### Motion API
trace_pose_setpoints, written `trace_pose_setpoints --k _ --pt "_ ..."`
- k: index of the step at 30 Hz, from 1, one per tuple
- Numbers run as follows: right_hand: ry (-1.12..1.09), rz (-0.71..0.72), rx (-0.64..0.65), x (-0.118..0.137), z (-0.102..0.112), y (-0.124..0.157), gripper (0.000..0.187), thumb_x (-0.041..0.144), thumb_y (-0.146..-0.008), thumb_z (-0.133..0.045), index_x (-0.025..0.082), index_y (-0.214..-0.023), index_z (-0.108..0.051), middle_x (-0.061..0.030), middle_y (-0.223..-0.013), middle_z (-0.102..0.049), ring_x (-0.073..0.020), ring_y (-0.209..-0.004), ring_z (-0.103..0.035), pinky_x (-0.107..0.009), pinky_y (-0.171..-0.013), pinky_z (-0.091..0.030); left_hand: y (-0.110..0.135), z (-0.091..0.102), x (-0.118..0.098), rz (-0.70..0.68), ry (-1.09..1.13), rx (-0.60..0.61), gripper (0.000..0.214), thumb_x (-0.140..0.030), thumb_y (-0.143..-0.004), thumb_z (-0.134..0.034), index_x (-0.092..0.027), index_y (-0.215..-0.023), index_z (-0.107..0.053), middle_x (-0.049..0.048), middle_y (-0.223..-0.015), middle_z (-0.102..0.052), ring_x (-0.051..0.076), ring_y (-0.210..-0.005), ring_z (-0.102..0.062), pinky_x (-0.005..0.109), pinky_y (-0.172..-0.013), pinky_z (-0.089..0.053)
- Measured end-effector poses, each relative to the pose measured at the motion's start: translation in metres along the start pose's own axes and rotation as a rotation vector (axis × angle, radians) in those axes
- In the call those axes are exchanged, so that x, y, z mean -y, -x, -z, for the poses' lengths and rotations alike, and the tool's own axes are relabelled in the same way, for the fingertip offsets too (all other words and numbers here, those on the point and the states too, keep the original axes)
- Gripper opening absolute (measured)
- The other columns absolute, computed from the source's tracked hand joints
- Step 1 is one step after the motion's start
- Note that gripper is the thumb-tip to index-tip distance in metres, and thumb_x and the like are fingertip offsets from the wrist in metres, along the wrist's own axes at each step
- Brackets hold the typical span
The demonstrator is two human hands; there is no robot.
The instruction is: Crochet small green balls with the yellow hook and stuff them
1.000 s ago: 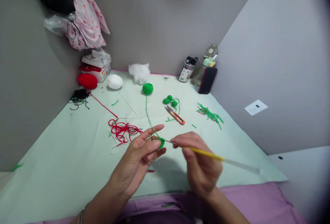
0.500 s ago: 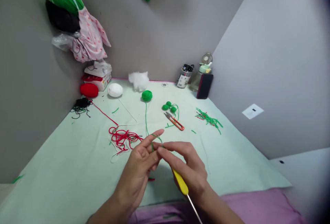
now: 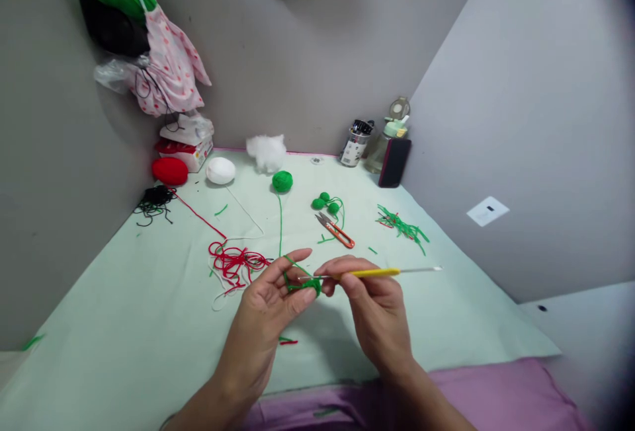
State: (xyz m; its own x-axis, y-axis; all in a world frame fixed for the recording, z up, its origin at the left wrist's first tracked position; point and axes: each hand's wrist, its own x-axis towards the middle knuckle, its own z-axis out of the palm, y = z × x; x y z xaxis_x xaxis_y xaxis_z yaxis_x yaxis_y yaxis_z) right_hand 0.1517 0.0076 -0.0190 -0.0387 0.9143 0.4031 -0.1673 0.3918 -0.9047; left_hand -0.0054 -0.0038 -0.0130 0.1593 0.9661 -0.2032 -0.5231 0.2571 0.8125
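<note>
Between the thumb and fingers of my left hand [image 3: 270, 309] is a small green crochet piece [image 3: 313, 286]. Green yarn loops over the raised index finger and runs back to a green yarn ball [image 3: 282, 182]. My right hand [image 3: 374, 305] grips a crochet hook [image 3: 380, 273] by its yellow handle, held nearly level. The hook's metal tip lies at the green piece, by the left fingers; whether it passes through a stitch I cannot tell. Below the hands, short green and red yarn ends [image 3: 288, 342] lie on the cloth.
Orange thread snips [image 3: 337, 231] and small green crocheted balls [image 3: 325, 202] lie beyond my hands. Tangled red yarn [image 3: 238, 262] is at left, green scraps [image 3: 403, 226] at right. Along the back stand a white yarn ball [image 3: 221, 170], stuffing [image 3: 266, 153], a pen cup [image 3: 356, 145] and a phone [image 3: 395, 163].
The crochet hook has swung from pointing down toward me to nearly level, its rear end now at the right. The green piece, hidden before, now shows at my left fingertips.
</note>
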Motion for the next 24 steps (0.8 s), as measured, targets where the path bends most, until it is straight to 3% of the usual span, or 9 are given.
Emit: trace_pose_setpoints --k 4,8,12,18,22,24 --pt "-0.149 -0.091 0.002 -0.002 0.004 -0.002 0.019 0.033 -0.104 -0.062 0.024 -0.100 -0.078 -0.0024 -0.091 -0.078 -0.0105 -0.071 -0.069 -0.023 -0.072 -0.059 0.002 0.003 -0.001 -0.006 -0.026 0.010 0.041 -0.031 -0.079 -0.088 -0.030 -0.118 -0.079 -0.0014 -0.089 -0.066 0.015 -0.092 -0.065 0.027 -0.089 -0.049" --pt "-0.081 -0.052 0.016 0.002 0.005 0.000 0.021 0.032 -0.106 -0.057 0.024 -0.103 -0.076 -0.0027 -0.092 -0.079 -0.0121 -0.074 -0.072 -0.025 -0.073 -0.061 0.001 0.005 -0.001 -0.017 -0.043 0.010 0.039 -0.032 -0.079 -0.087 -0.030 -0.118 -0.079 -0.0010 -0.089 -0.065 0.014 -0.092 -0.062 0.027 -0.088 -0.048" --pt "0.198 0.141 0.017 0.009 0.005 0.006 0.023 0.022 -0.108 -0.050 0.024 -0.110 -0.073 -0.0037 -0.097 -0.078 -0.0133 -0.080 -0.073 -0.027 -0.076 -0.061 0.000 0.004 0.000 -0.051 -0.085 -0.013 0.039 -0.031 -0.081 -0.086 -0.030 -0.119 -0.079 -0.0009 -0.088 -0.063 0.014 -0.090 -0.061 0.026 -0.085 -0.049" --pt "0.647 0.540 0.153 0.009 0.004 0.013 0.030 0.014 -0.105 -0.050 0.022 -0.128 -0.067 -0.0102 -0.106 -0.079 -0.0207 -0.096 -0.076 -0.034 -0.078 -0.064 0.003 0.002 0.000 -0.079 -0.133 -0.054 0.043 -0.029 -0.078 -0.088 -0.031 -0.120 -0.079 -0.0017 -0.087 -0.062 0.013 -0.086 -0.060 0.023 -0.081 -0.049" --pt "0.899 0.705 0.176 0.004 0.004 0.015 0.035 0.007 -0.097 -0.064 0.024 -0.127 -0.071 -0.0098 -0.110 -0.077 -0.0215 -0.102 -0.075 -0.032 -0.084 -0.064 0.000 0.001 -0.002 0.088 0.075 0.040 0.055 -0.035 -0.073 -0.092 -0.026 -0.125 -0.076 -0.0012 -0.085 -0.062 0.011 -0.076 -0.057 0.021 -0.073 -0.049" --pt "0.797 0.660 0.141 0.003 0.005 0.013 0.030 0.010 -0.099 -0.061 0.023 -0.124 -0.073 -0.0094 -0.107 -0.077 -0.0206 -0.098 -0.074 -0.032 -0.080 -0.063 -0.002 0.002 -0.003 0.191 0.183 0.064 0.057 -0.035 -0.070 -0.094 -0.022 -0.123 -0.077 -0.0017 -0.080 -0.061 0.009 -0.070 -0.054 0.023 -0.077 -0.051"
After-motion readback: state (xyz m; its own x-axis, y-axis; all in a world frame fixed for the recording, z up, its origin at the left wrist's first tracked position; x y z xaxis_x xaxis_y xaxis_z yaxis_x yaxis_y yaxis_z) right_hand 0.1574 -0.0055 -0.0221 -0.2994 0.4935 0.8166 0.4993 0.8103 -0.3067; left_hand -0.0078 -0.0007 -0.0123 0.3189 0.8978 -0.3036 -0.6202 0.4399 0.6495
